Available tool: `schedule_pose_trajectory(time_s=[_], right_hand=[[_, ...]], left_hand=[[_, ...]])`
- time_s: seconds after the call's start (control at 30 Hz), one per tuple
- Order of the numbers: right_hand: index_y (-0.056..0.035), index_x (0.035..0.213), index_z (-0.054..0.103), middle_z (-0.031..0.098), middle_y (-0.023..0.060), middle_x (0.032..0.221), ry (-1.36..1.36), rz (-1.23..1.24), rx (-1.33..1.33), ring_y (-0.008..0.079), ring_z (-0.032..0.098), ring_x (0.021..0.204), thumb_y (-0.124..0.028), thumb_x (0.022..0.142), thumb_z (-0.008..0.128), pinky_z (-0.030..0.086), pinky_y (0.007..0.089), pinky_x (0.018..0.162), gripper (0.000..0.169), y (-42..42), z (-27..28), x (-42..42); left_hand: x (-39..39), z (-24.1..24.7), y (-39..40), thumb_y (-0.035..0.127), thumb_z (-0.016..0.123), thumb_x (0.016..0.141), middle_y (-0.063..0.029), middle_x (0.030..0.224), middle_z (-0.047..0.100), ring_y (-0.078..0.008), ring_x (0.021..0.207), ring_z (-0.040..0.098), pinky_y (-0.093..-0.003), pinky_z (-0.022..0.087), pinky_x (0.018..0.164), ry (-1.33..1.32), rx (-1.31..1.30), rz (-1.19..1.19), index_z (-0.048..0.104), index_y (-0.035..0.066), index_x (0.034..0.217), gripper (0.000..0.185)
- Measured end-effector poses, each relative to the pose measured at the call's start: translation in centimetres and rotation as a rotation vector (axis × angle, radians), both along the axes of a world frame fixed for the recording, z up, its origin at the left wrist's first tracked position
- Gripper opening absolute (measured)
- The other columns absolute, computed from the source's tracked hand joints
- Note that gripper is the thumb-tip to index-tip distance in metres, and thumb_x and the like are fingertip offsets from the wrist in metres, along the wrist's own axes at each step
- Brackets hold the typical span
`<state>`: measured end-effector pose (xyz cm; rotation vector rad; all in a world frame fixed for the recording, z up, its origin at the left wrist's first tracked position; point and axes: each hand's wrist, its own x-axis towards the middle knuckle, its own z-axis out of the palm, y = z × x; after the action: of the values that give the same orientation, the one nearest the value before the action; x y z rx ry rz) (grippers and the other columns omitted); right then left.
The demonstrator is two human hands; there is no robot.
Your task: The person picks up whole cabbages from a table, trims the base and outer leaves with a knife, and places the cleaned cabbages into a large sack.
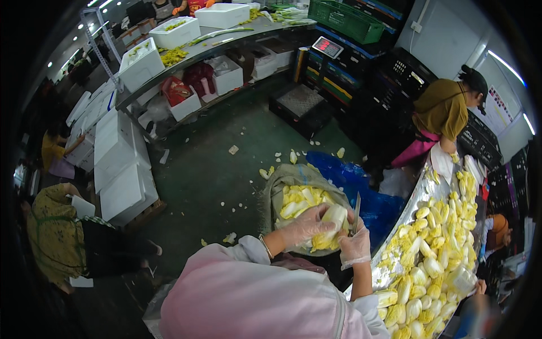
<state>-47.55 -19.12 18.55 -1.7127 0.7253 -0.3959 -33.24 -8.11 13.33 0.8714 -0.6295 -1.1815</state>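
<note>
My left hand [302, 229], in a clear plastic glove, grips a small napa cabbage [336, 215] from its left side. A knife [358, 208] is held in my gloved right hand [355, 246], its blade pointing up and away from me. The right fingers are close against the cabbage; whether they press on it is hard to tell. Just beneath both hands stands an open woven sack [273, 190], with loose yellow-white cabbage leaves [302, 199] inside. To my right, a metal table [408, 212] bears many small napa cabbages [423, 271].
Blue plastic sheeting [377, 203] lies between sack and table. A platform scale [300, 101] stands ahead, beside stacked crates [351, 21]. White foam boxes [123, 169] are piled at left. One person [440, 110] works at the table; another [59, 233] bends at left. Leaf scraps dot the floor.
</note>
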Motion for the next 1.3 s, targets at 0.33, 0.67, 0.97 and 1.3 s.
schedule_pose_trajectory(time_s=[0.33,0.67,0.97,1.3], right_hand=[[0.001,0.135,0.06,0.07,0.0187,0.121,0.018,-0.061,-0.16,0.0216,0.068,0.105,0.005,0.082,0.066,0.051,0.0319,0.094,0.053,0.3,-1.9,-0.4],[0.0015,0.13,0.063,0.071,0.0192,0.116,-0.069,-0.105,-0.236,0.0234,0.068,0.105,0.004,0.08,0.068,0.051,0.0324,0.095,0.05,0.9,-1.2,-0.1],[0.0006,0.127,0.064,0.069,0.0072,0.114,-0.155,-0.235,0.181,0.0151,0.066,0.098,0.012,0.077,0.05,0.05,0.0262,0.089,0.053,-2.3,-3.9,-1.1],[-0.0008,0.124,0.061,0.074,0.0168,0.094,0.059,-0.414,0.362,0.017,0.061,0.057,-0.014,0.093,0.069,0.049,0.0314,0.052,0.034,0.5,-5.7,-3.8]], left_hand=[[0.0,-0.1,0.5,0.037,0.075,0.092,-0.0051,0.124,0.06,-0.0141,0.115,0.055,-0.0327,0.045,0.101,-0.257,0.108,-0.117,0.051,0.004,0.137,0.06],[-2.2,-2.0,-2.3,0.051,0.07,0.089,-0.0083,0.101,0.065,-0.0241,0.096,0.061,-0.0397,0.048,0.089,-0.708,0.214,0.164,0.065,0.006,0.113,0.052],[0.3,-0.3,-0.3,0.04,0.071,0.094,-0.0067,0.117,0.063,-0.0172,0.11,0.058,-0.034,0.048,0.095,-0.178,0.201,0.104,0.055,0.002,0.13,0.055],[2.8,-4.9,-0.2,0.038,0.065,0.098,-0.008,0.118,0.065,-0.0238,0.105,0.065,-0.0435,0.055,0.091,0.746,-0.118,0.124,0.058,0.008,0.127,0.042]])
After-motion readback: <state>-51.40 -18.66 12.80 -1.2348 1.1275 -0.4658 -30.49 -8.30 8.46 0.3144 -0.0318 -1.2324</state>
